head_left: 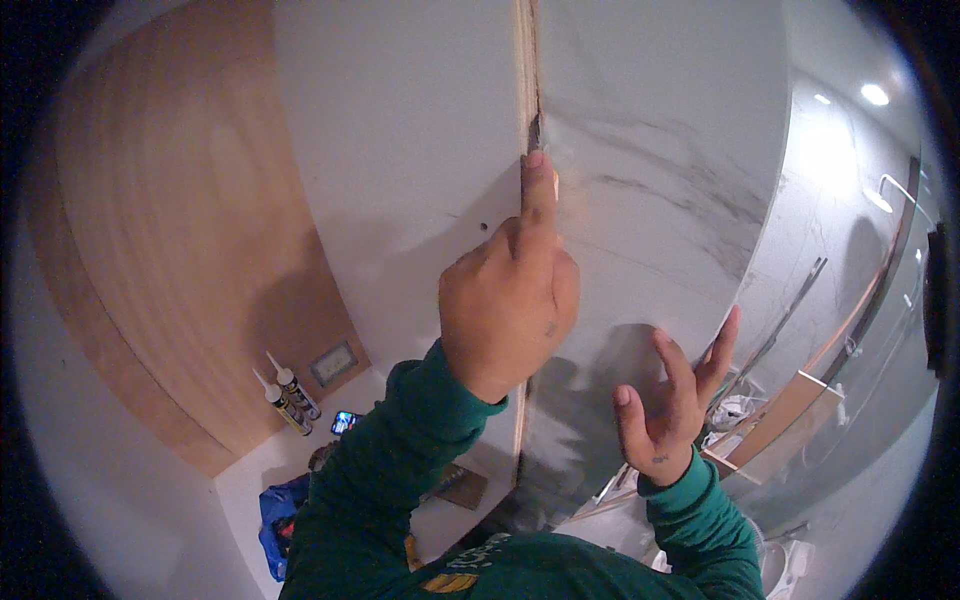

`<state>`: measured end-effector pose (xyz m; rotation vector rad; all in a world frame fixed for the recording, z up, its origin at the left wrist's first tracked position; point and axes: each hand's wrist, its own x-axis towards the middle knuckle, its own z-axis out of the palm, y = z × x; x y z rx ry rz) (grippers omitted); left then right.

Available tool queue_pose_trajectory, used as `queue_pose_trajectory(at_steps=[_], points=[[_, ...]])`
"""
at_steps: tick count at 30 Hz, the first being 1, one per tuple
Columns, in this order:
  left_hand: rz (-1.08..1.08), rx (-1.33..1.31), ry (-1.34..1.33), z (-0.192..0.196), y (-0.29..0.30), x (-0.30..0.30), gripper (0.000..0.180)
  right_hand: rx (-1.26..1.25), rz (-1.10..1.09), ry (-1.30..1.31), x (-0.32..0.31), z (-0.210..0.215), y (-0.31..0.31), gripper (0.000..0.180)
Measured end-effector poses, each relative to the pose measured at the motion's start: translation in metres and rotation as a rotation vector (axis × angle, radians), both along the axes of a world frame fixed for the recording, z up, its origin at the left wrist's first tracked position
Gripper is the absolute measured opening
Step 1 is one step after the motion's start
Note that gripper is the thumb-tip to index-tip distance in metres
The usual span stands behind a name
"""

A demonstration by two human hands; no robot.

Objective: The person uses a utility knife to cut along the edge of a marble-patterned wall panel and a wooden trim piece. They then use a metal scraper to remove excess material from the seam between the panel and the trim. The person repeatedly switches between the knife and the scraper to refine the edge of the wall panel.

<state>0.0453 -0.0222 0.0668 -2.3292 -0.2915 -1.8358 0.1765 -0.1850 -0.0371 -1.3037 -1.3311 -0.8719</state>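
My left hand (510, 310) is raised at the middle, its index finger stretched up along a narrow, dark blade-like tool (535, 132). The other fingers are curled in, and most of the tool is hidden by the hand. Its tip rests at the vertical seam (527, 60) where a raw wood edge meets a grey-veined marble-look panel (660, 160). My right hand (668, 410) is lower and to the right, fingers spread and thumb apart, at the marble-look panel near its right edge. Nothing shows in it.
Left of the seam is a plain pale panel (400, 120) with a small dark hole, then a wood panel (180, 200). Below stand two sealant cartridges (290, 400) beside a phone (345, 422) and a blue bag (275, 530). A shower head (880, 198) is at far right.
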Motion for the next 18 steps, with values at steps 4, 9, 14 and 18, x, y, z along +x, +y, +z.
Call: queue_pose_trajectory(at_steps=[4, 9, 14, 18], points=[[-0.026, -0.077, 0.043, 0.001, -0.005, -0.002, 0.074, -0.005, -0.017, -0.018, -0.001, 0.002, 0.000, 0.056], [-0.027, -0.047, 0.034, 0.001, -0.003, -0.001, 0.074, -0.012, -0.024, -0.008, -0.001, 0.001, -0.001, 0.056], [-0.082, -0.105, -0.006, -0.002, -0.004, -0.009, 0.074, 0.004, -0.006, -0.012, -0.001, 0.001, -0.002, 0.061], [-0.161, -0.244, -0.035, -0.015, -0.018, -0.020, 0.070, 0.067, 0.044, -0.022, 0.006, -0.004, -0.001, 0.066]])
